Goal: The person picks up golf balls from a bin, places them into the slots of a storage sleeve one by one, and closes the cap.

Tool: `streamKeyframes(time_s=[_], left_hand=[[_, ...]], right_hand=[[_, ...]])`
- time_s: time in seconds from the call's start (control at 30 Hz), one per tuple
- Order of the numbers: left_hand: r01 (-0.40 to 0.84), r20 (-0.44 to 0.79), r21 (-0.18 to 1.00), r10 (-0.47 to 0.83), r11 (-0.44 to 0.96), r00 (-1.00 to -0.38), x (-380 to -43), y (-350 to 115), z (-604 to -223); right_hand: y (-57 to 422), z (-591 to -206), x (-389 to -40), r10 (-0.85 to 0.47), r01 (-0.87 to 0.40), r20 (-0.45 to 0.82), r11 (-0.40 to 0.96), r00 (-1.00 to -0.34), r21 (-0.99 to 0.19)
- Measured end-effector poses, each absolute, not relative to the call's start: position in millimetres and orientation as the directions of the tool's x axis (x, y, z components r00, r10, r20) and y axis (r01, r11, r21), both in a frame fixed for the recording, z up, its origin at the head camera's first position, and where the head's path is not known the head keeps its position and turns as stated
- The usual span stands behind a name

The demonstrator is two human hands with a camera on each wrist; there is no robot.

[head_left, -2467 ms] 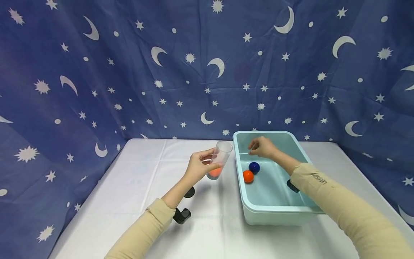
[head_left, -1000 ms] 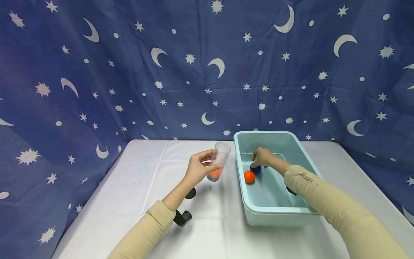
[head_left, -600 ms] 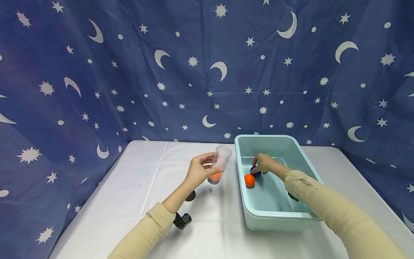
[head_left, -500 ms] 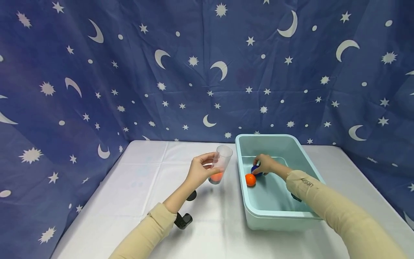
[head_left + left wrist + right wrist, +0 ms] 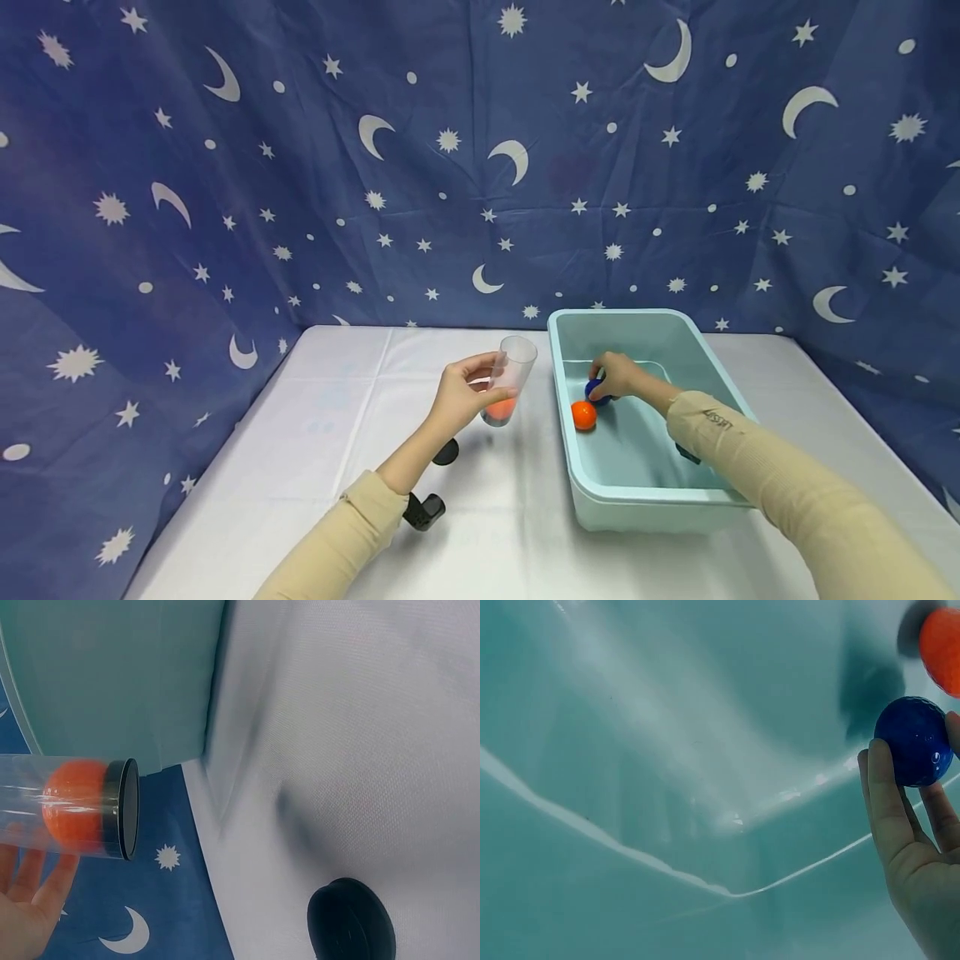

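Observation:
My left hand [image 5: 459, 398] grips a clear plastic tube [image 5: 517, 360], held tilted above the white table. An orange ball [image 5: 73, 804] sits at the tube's bottom, against its black end cap [image 5: 129, 810]. Inside the pale blue-green bin [image 5: 564, 450], my right hand [image 5: 621, 375] pinches a blue golf ball [image 5: 913, 741] between thumb and fingers. Beside it on the bin floor lies another orange ball [image 5: 583, 415], close to the left wall.
A black round disc [image 5: 446, 452] lies on the white-covered table [image 5: 300, 467] below the left forearm. Behind the table hangs a dark blue curtain [image 5: 420, 167] with moons and stars. The bin's raised rim surrounds the right hand.
My right hand has come down from above the bin floor onto the blue golf ball and now pinches it. The left hand and tube have stayed nearly still.

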State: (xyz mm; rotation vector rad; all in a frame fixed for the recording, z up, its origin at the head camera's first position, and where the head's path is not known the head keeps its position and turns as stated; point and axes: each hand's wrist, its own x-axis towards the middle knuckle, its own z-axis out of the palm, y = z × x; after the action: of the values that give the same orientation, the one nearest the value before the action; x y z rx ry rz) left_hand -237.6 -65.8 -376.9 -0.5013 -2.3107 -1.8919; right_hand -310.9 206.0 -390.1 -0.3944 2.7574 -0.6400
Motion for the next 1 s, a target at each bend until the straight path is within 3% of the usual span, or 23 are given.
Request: streamKeyframes(time_s=[0.63,1.0], left_hand=[[0.313,0.283,0.934,0.179,0.173,-0.942,-238,-64,-380],[0.335,0.299,0.926,0.206,0.175,-0.932,-238,-61,-378]], right_hand=[[201,-377,-308,-0.304,-0.189,-0.199,0.873,-0.932,-0.449],[201,-369,-300,-0.362,-0.25,-0.149,0.837,-0.92,-0.486]])
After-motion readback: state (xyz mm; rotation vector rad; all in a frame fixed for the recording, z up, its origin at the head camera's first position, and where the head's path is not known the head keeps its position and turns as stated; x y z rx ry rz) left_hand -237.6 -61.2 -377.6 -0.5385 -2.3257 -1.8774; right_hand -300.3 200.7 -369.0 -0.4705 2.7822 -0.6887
